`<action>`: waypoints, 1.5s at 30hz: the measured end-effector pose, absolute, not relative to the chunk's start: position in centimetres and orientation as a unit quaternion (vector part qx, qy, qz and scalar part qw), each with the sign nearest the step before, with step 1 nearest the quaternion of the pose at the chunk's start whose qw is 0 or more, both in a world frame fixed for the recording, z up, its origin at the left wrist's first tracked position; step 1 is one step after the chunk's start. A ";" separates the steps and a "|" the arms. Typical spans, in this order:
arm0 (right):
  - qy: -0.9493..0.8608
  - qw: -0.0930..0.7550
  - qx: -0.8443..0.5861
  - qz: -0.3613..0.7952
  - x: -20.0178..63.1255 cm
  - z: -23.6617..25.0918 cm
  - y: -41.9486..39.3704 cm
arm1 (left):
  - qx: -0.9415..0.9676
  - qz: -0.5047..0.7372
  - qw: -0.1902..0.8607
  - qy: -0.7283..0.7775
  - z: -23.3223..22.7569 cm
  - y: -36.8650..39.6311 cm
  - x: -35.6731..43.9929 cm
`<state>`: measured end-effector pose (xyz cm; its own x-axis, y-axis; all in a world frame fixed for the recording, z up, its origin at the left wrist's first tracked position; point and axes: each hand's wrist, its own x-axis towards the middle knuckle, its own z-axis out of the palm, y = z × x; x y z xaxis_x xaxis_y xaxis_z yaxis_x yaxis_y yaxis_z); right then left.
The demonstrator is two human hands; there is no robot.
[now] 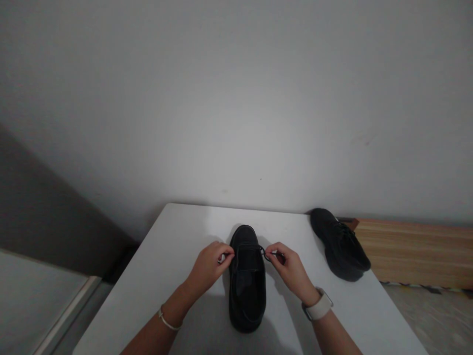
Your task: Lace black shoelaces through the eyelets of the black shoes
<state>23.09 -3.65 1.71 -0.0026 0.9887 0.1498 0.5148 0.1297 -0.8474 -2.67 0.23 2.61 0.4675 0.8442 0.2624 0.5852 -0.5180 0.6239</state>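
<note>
A black shoe (247, 291) lies sole down in front of me, its toe pointing away and its opening towards me. On its left side my left hand (213, 260) is closed in a pinch, fingertips at the shoe's edge by the tongue; what they hold is too small and dark to make out. Across from it, my right hand (284, 264) pinches a black shoelace (262, 249) that curves out from the shoe's right side. A second black shoe (338, 246), with its lace across the front, rests at the table's right edge, apart from both hands.
Both shoes are on a white table (195, 222) with its far edge close to a pale wall (236, 108). Beyond the right edge is a wood-grain board (417, 251). A white panel (44, 291) stands at the lower left.
</note>
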 end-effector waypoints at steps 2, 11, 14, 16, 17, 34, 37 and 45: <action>-0.643 0.393 -0.586 0.298 22.9 1.7 -3.6 | 0.828 0.285 0.219 0.430 2.5 0.3 -2.7; -0.661 0.404 -0.578 0.256 22.3 1.9 -3.4 | 0.825 0.308 0.170 0.441 2.0 0.3 -2.5; -0.661 0.401 -0.582 0.254 22.2 2.2 -3.5 | 0.829 0.307 0.187 0.428 1.8 0.2 -2.4; -0.657 0.397 -0.585 0.264 22.1 2.2 -3.6 | 0.829 0.307 0.195 0.424 1.7 0.2 -2.4; -0.654 0.396 -0.587 0.268 22.1 2.2 -3.7 | 0.828 0.308 0.198 0.425 1.7 0.2 -2.4; -0.738 0.190 -0.618 0.194 19.3 7.2 -5.3 | 0.836 0.228 0.238 0.440 5.4 -1.5 -0.9; -0.750 0.100 -0.639 0.141 18.4 7.7 -5.0 | 0.851 0.167 0.211 0.451 6.3 -1.6 -0.2; -0.747 0.058 -0.656 0.092 17.0 8.0 -3.9 | 0.851 0.067 0.148 0.500 7.2 -1.5 2.4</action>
